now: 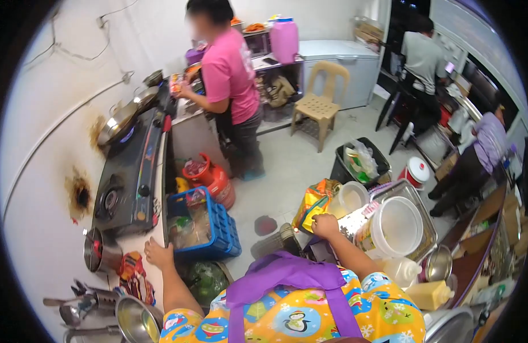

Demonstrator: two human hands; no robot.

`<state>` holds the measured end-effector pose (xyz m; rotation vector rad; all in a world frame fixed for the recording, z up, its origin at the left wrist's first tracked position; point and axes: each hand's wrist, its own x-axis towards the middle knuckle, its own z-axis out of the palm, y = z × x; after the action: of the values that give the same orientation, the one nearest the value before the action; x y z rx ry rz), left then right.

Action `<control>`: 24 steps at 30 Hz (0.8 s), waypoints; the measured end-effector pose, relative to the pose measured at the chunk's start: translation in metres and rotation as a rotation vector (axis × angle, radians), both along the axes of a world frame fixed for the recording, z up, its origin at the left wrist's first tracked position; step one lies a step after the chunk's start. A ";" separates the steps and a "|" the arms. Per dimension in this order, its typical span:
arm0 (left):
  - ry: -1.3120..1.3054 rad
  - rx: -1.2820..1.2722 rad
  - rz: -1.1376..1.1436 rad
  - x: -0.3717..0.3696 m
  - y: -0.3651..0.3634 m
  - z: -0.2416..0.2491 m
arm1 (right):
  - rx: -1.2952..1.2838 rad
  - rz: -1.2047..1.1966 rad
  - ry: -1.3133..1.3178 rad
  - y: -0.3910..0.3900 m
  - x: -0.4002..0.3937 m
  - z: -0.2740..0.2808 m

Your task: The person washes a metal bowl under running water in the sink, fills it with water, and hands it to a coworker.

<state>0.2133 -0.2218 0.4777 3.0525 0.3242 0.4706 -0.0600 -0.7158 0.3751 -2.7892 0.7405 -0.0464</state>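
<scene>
Palm hidden, grip unclear, the right hand point(325, 226) is curling by a bag point(313, 203) at four o'clock, the left hand point(158, 254) splaying on the counter point(126, 240) at eight.

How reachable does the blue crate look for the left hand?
Probably yes: the left hand is at the counter edge with the blue crate close beside it, and nothing visible stands between them.
</scene>
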 end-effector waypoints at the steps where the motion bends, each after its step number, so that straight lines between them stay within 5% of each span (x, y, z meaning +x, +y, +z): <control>1: 0.006 -0.001 0.006 -0.001 -0.003 0.001 | -0.004 -0.010 0.008 0.000 0.000 0.001; 16: 0.067 0.001 0.019 0.003 -0.004 -0.001 | -0.013 -0.045 0.168 0.008 0.005 0.016; 24: 0.051 0.017 0.004 0.004 -0.001 -0.007 | -0.050 -0.019 0.017 0.008 -0.004 -0.004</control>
<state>0.2169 -0.2229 0.4704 3.0850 0.3298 0.3991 -0.0638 -0.7083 0.3711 -2.8335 0.7805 -0.0450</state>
